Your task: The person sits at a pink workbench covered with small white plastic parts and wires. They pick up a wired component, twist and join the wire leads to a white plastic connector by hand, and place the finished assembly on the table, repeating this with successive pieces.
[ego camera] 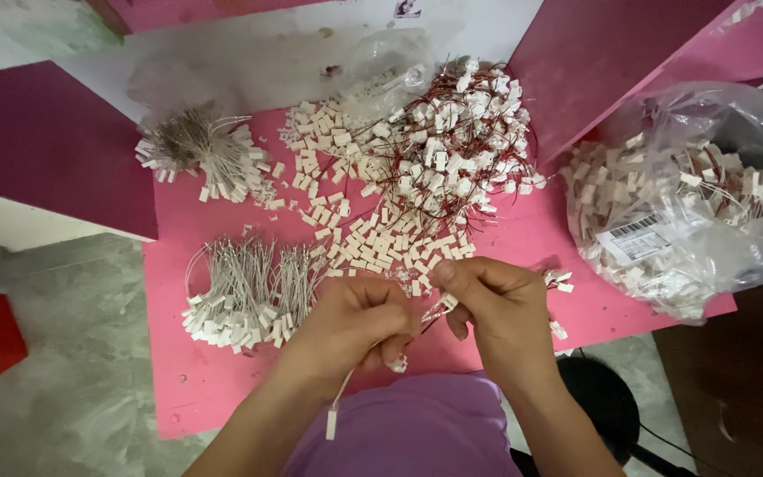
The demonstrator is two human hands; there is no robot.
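Here the fingers of the left hand (351, 325) are clamped on a white wire (343, 389) that hangs down to a small white connector (331, 424). Just right, the right hand (498, 309) pinches a white connector piece (445, 305) on dark red wire. Beyond them the pink counter (187, 380) carries loose white connectors (381, 238), white-wire bundles (249, 291) to the left, a red-wired heap (461, 132) farther off and a clear bag (691, 203) at right.

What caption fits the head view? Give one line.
Two hands, left and right, pinch a small white connector above a pink board.
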